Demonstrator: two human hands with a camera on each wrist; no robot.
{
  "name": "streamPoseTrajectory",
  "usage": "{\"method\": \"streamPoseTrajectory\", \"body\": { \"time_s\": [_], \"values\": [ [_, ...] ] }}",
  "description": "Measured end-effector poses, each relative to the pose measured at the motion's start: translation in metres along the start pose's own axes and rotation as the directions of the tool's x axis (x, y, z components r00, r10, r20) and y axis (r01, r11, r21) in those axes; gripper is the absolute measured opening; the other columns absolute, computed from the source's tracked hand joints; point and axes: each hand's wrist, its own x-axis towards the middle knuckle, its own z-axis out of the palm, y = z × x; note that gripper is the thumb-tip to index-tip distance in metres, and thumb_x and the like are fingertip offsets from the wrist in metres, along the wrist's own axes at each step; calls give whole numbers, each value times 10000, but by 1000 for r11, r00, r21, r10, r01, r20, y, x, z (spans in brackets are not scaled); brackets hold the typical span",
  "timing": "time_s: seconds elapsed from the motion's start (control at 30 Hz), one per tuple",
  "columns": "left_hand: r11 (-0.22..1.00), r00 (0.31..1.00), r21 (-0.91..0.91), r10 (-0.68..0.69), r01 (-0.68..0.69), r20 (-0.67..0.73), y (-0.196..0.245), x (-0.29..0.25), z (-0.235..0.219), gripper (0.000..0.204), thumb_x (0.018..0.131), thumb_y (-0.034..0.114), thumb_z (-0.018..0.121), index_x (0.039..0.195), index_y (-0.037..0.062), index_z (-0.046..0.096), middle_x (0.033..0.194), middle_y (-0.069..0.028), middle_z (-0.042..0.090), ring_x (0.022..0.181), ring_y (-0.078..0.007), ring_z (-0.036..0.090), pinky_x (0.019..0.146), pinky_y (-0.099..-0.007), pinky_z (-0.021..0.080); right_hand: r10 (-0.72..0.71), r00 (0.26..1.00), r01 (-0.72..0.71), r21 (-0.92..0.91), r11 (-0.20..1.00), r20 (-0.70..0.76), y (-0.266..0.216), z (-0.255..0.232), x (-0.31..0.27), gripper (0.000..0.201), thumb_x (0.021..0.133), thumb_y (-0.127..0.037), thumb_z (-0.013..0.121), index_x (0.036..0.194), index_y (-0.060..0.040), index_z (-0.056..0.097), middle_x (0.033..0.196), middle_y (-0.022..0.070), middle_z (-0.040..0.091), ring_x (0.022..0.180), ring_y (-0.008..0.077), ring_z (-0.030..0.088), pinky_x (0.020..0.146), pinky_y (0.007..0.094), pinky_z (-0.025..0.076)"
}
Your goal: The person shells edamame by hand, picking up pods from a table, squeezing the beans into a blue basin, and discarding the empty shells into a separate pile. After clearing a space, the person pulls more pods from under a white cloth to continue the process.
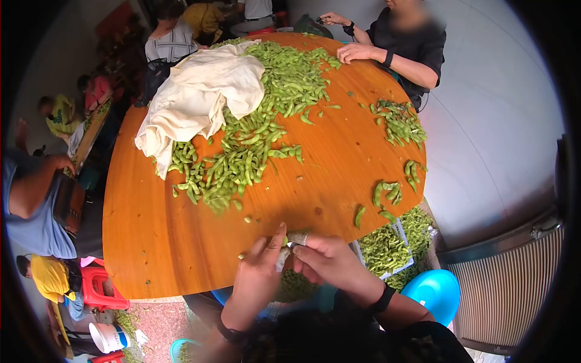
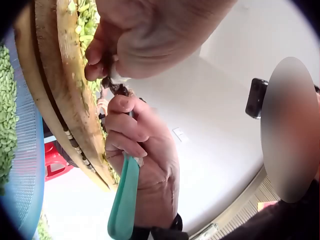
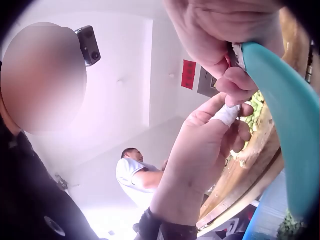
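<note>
In the head view the left hand [image 1: 257, 279] and right hand [image 1: 330, 261] meet over the near table edge. The left hand, its thumb wrapped in white tape [image 3: 227, 115], pinches a small green pod [image 1: 284, 241], mostly hidden by fingers. In the left wrist view the right hand [image 2: 145, 145] grips a tool with a teal handle [image 2: 124, 200]; its dark end lies at the left hand's fingertips. Green pods [image 1: 242, 160] are heaped on the round wooden table [image 1: 339, 151], partly under a cream cloth [image 1: 203, 91].
A crate of pods [image 1: 384, 251] and a blue basin [image 1: 433, 296] are at the lower right. A person in black [image 1: 417, 66] sits across the table; others sit at the left. A red stool [image 1: 100, 287] and white bucket [image 1: 109, 337] stand at the lower left.
</note>
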Motion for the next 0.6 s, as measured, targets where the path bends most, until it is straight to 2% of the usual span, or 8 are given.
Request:
{"method": "streamPoseTrajectory", "body": {
  "time_s": [0.07,0.17,0.23,0.27,0.33,0.43,0.53,0.6],
  "values": [
    [1000,1000,26,-14,13,24,1,-2,4,569,788,-115,579,1323,78,568,906,-164,608,775,-321,639,690,-346,524,-12,1000,11,21,1000,15,1,-2,-3,193,998,-126,498,860,-27,589,680,4,572,495,62,516,430,220,403],
    [999,999,44,29,-28,-16,2,-3,10,597,767,-135,570,1323,82,570,885,-163,615,753,-332,631,690,-347,526,-16,1000,15,74,997,12,5,-3,-4,175,1001,-127,495,883,-38,588,677,-8,559,493,57,495,426,214,388],
    [997,996,-3,77,-77,-54,3,-4,13,607,768,-151,551,1327,85,568,878,-145,632,725,-277,639,670,-320,530,-10,1000,10,100,995,-3,6,-2,-5,167,1003,-129,494,893,-44,587,675,-13,553,493,54,487,425,214,380],
    [997,996,-3,75,-75,-51,2,-6,14,607,768,-151,551,1327,85,568,878,-145,632,725,-277,639,670,-320,530,-5,1000,7,127,992,-18,7,-2,-6,160,1005,-132,492,903,-50,586,674,-17,546,493,52,479,424,213,373],
    [992,1000,-129,7,-9,-17,-1,-7,17,584,785,-154,544,1317,83,577,922,-129,651,734,-208,654,666,-283,534,2,1000,0,144,990,-10,7,-3,-6,156,1005,-134,491,908,-53,582,673,-19,545,493,50,476,425,214,369],
    [981,1000,-193,-8,3,-25,1,-5,15,511,812,-128,576,1279,77,609,915,-116,661,738,-158,654,667,-261,534,20,1000,-20,130,991,2,0,-5,-9,160,1007,-138,489,903,-52,577,675,-19,545,491,48,472,429,216,366],
    [981,996,-178,-82,76,-27,-1,-6,17,450,821,-92,619,1240,70,639,899,-134,670,742,-193,665,678,-274,536,27,999,-29,68,997,18,-3,-10,-13,177,1008,-143,490,886,-45,572,678,-15,550,491,50,472,434,217,369],
    [992,998,-120,-31,24,-58,0,-4,17,442,819,-83,629,1233,71,643,897,-142,675,751,-210,671,684,-282,537,25,999,-26,40,999,31,-2,-10,-14,185,1008,-146,491,878,-42,570,678,-13,553,490,52,474,437,218,372]
  ]
}}
